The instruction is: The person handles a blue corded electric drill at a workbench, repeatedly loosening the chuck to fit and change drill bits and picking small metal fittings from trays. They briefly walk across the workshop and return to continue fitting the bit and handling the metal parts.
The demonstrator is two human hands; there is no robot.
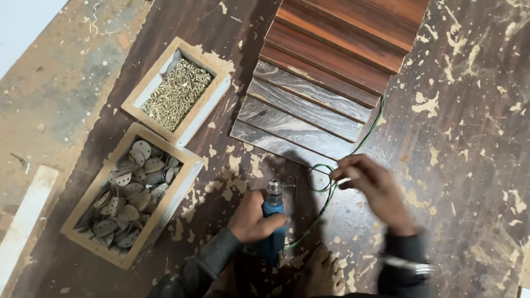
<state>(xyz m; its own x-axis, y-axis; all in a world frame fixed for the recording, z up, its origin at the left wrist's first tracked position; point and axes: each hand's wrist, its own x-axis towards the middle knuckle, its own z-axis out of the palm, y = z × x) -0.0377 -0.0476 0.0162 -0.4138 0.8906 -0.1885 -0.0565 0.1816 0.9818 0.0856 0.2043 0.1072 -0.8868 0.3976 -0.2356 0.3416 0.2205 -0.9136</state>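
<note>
Where the frame starts, lower left: a pale wooden strip (25, 215) lies along the edge, on dusty ground beside the dark, paint-flecked surface (469, 138).
Lower-left box: an open wooden box (95, 182) holds a heap of grey oval metal plates (130, 193) with small holes.
Upper-left box: just above it, a smaller wooden box (150, 73) is filled with brass-coloured screws (178, 94); the two boxes sit near each other, corner to corner.
Left hand: at lower centre, the left hand (254, 218) is closed around the body of a blue power drill (273, 221), which stands with its metal chuck (274, 190) pointing toward the top of the frame.
Cord: a thin green cord (326, 193) runs from the drill's lower end up to a small loop, then on along the right side of the panels.
Panels: at upper centre, a stepped stack of wood-grain panels (326, 83) lies fanned, grey-toned near the drill and reddish higher up.
Right hand: right of centre, the right hand (370, 190) pinches the cord at the loop; it is blurred, and whether it also holds a small pale piece I cannot tell.
Hands together or apart: apart, each on its own thing.
Step in hand: the drill is gripped while its cord is handled.
Next move calls for: by my reading, the cord kept free of the chuck.
Lower edge: a bare foot (323, 273) rests between the arms.
</note>
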